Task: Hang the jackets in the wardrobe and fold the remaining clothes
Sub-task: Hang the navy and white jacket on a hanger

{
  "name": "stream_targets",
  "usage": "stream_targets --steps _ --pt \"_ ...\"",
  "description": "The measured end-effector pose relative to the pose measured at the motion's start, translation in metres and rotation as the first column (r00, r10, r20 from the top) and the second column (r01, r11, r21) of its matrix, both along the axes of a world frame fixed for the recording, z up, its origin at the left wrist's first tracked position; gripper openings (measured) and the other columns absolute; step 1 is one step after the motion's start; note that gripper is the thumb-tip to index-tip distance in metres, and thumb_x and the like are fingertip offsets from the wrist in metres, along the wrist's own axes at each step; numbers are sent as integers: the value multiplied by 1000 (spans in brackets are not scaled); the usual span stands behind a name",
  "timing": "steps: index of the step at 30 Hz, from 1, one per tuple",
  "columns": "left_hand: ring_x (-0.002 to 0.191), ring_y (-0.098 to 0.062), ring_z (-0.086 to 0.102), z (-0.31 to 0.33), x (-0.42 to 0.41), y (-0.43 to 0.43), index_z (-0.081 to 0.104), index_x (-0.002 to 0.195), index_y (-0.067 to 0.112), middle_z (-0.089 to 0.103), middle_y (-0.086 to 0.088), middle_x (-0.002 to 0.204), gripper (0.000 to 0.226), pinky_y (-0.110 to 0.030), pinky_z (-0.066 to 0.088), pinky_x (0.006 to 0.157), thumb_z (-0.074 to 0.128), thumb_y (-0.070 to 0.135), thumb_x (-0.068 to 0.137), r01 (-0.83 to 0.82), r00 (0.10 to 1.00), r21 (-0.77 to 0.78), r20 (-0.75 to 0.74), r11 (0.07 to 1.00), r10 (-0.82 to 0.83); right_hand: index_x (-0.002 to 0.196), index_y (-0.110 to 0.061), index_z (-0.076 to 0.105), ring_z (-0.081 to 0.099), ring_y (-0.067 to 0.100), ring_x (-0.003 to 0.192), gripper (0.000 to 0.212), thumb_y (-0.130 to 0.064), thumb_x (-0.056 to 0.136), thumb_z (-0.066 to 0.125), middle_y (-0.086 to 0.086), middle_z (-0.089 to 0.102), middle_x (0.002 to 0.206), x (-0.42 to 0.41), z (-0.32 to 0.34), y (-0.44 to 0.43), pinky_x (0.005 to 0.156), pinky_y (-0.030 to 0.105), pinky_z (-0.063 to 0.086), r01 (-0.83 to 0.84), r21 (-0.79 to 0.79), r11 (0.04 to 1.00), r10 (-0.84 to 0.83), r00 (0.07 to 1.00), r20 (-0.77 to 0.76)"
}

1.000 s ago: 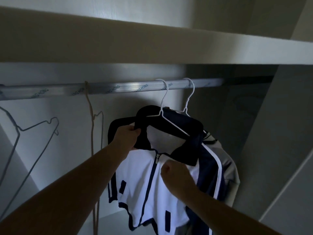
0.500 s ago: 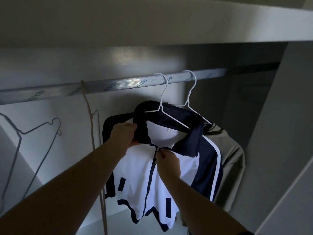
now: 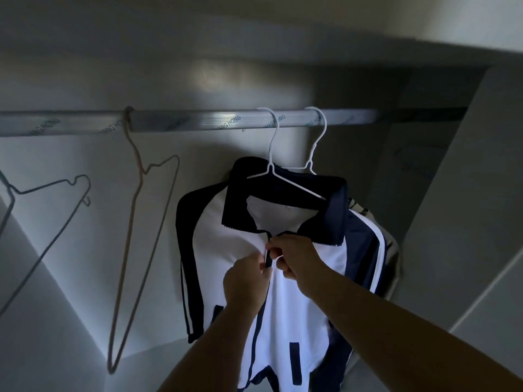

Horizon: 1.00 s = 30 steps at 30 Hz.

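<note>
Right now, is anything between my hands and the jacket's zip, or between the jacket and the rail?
Nothing visible stands in the way. The left hand and right hand both pinch the zip, and the jacket already hangs from the rail. A grey garment hangs behind it, to the right.

repeated pale print along hanging rail [image 3: 198,121], slanted, letters partly cut off: "ang hong" just left of front white hanger [image 3: 270,165] hook; "ng hong" just right of same hook; fainter "ang hong" and "ng ho" farther left, blurred. small tag inside jacket [image 3: 220,236] collar, below hook: too small to read.
</note>
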<state>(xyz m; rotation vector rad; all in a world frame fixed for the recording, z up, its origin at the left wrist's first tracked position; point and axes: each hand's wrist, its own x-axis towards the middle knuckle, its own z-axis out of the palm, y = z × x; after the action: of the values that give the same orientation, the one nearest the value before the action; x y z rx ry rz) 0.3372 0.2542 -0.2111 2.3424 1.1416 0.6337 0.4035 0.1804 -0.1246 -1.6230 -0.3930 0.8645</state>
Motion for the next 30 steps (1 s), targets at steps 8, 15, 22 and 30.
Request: stream_targets --steps 8,15,22,30 --pt "73 -16 64 -13 4 -6 62 80 20 69 5 76 17 -26 50 68 59 34 89 75 996 56 50 996 -78 69 -5 63 36 6 35 24 -5 91 52 1 56 53 7 11 -5 33 15 26 120 97 988 -113 991 -71" --pt "76 -14 63 -24 -6 -14 58 83 19 68 5 81 20 -23 43 71 54 37 91 63 997 91 -44 994 -59 68 -6 60 44 5 31 29 -6 95 50 -3 57 44 -3 55 5 32 14 30 199 360 912 -200 979 -36" --pt "85 -8 65 -16 -21 -7 55 93 23 67 10 92 7 -25 52 78 54 29 93 69 998 -32 1 997 -69 80 -8 66 54 8 43 28 -17 99 47 -1 63 60 -9 54 -20 42 19 44 -134 226 965 75 965 253" --pt "92 -17 54 108 -15 -21 56 100 14 56 4 96 29 -28 43 84 68 20 75 163 827 434 429 886 -362 104 -14 69 60 18 95 16 -13 89 61 3 63 99 45 25 -91 80 9 36 99 -210 973 132 509 851"
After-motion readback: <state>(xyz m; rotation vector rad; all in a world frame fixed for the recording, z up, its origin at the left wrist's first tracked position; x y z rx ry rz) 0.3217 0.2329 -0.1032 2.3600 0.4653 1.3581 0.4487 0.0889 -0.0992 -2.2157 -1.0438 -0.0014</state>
